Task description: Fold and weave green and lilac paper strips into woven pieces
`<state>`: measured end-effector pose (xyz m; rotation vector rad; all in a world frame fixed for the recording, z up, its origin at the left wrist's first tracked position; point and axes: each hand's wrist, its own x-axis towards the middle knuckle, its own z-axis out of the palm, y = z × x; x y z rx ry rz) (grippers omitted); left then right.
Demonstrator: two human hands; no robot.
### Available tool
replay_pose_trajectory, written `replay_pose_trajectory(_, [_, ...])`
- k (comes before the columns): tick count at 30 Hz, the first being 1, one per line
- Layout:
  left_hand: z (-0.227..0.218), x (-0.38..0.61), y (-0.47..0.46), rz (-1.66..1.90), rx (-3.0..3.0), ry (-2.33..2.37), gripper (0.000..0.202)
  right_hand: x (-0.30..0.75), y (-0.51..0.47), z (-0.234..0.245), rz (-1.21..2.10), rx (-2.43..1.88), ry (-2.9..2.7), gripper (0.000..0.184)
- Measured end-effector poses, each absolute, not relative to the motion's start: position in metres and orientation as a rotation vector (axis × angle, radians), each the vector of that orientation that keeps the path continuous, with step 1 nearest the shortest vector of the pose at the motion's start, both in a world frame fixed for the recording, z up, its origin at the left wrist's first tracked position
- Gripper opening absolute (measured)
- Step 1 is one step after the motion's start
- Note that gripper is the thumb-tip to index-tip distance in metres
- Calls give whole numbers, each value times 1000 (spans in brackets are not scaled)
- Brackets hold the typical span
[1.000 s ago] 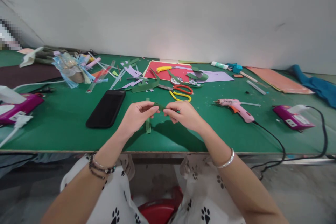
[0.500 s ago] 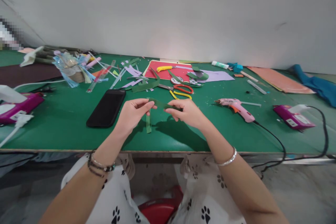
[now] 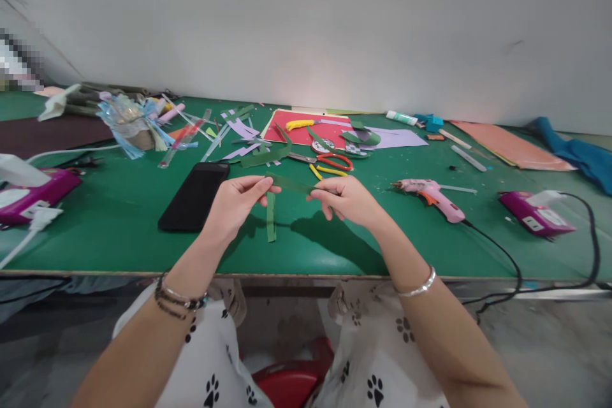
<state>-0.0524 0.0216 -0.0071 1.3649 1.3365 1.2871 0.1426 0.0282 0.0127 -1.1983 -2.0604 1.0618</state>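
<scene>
A narrow green paper strip [image 3: 292, 185] is stretched between my two hands above the table. My left hand [image 3: 242, 201] pinches its left end between thumb and forefinger. At the other end my right hand [image 3: 345, 199] grips the strip with closed fingertips. Below my left fingers, another green paper strip [image 3: 271, 220] lies on the table, pointing toward me; its far end is hidden by the hand. Just beyond the right hand are scissors [image 3: 335, 161] with red handles and yellow handles [image 3: 329, 172] of a second tool. A black phone [image 3: 194, 199] lies left of my left hand.
A pink glue gun [image 3: 433, 194] lies at right, its cord running over the edge near a purple power block [image 3: 535, 211]. Red paper [image 3: 306, 134], a yellow-handled cutter [image 3: 299, 124] and paper scraps lie further back. Another purple power block [image 3: 41, 194] is at left.
My hands have moved slightly apart, the right one shifting right, so more of the green strip shows between them. The strip on the table has stayed put.
</scene>
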Motion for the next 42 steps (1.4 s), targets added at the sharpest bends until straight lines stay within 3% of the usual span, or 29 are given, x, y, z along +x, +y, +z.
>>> replay_pose_trajectory(8, [-9, -60, 27, 1372, 1296, 1363, 20, 147, 31, 12, 1137, -1195, -1938, 12])
replay_pose_trajectory(18, [-11, -67, 31, 1424, 1247, 1358, 21, 150, 33, 12, 1193, -1203, -1894, 14])
replay_pose_trajectory(28, [-10, -64, 31, 1505, 1175, 1365, 20, 146, 39, 5, 1059, -1173, -1528, 13])
replay_pose_trajectory(36, [-9, -61, 30, 1599, 1012, 1270, 21, 144, 40, 7, 1079, -1091, -1399, 23])
replay_pose_trajectory(42, [-7, -55, 26, 1560, 1113, 1296, 21, 144, 37, 10, 889, -1039, -1384, 30])
